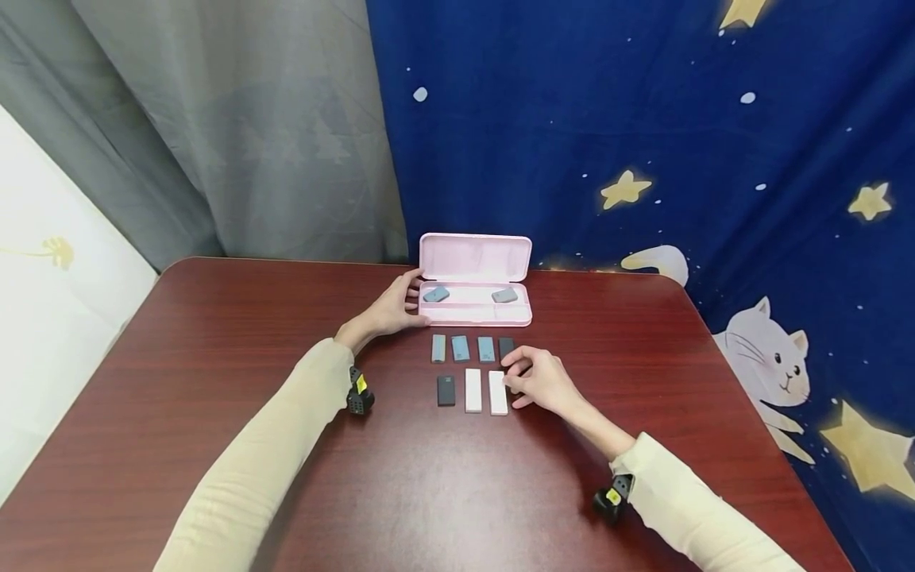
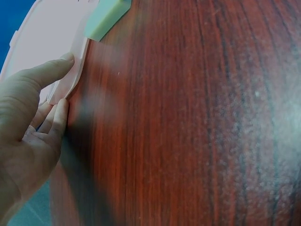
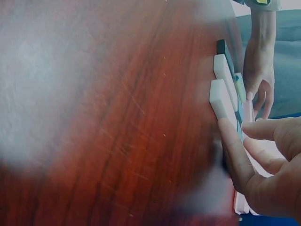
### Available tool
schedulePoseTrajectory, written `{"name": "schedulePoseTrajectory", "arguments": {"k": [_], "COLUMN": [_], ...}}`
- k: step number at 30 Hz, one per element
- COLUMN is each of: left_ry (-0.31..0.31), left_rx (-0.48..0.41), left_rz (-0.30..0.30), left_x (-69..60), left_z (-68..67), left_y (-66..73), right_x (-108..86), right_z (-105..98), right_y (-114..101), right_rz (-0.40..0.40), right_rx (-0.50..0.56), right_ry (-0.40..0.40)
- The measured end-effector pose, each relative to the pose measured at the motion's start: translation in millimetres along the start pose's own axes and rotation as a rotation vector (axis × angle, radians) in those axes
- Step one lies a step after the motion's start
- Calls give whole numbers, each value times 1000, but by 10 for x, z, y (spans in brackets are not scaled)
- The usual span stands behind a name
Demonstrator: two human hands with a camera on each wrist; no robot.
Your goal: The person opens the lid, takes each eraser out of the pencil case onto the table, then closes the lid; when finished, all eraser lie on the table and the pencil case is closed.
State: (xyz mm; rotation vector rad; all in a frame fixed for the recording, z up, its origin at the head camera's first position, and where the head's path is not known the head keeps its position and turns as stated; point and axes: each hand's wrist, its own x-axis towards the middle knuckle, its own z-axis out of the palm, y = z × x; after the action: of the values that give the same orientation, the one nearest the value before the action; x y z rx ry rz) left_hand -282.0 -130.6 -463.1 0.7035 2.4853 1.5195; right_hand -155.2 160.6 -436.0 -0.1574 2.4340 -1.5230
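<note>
A pink pencil case stands with its lid up at the back of the table. Inside lie two small grey-blue blocks. My left hand grips the case's left side, thumb on its near corner and fingers along the outer wall. In front of the case are two rows of small flat blocks: blue-grey ones and a dark one behind, then a black one and two white ones. My right hand is beside the right-hand white block and the dark block, fingers loosely bent; no block shows between them.
The brown wooden table has its back edge just behind the case. A blue curtain with stars and a grey curtain hang behind it. A camera is strapped to each wrist.
</note>
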Motion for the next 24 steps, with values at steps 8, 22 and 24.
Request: {"name": "schedulePoseTrajectory", "arguments": {"k": [8,22,24], "left_ry": [-11,-11,-10], "left_rx": [-7,17,14], "left_rz": [-41,-44,-45], "left_x": [24,22,15], "left_z": [-6,-4,-3], "left_y": [12,33,34], "right_x": [144,901,1006], "right_z": [-53,-441,-482], "right_y": [-198,-298,-300], "right_rz": [-35,-193,-219], "right_rx": [30,-208,-265], "right_ry": [8,146,159]}}
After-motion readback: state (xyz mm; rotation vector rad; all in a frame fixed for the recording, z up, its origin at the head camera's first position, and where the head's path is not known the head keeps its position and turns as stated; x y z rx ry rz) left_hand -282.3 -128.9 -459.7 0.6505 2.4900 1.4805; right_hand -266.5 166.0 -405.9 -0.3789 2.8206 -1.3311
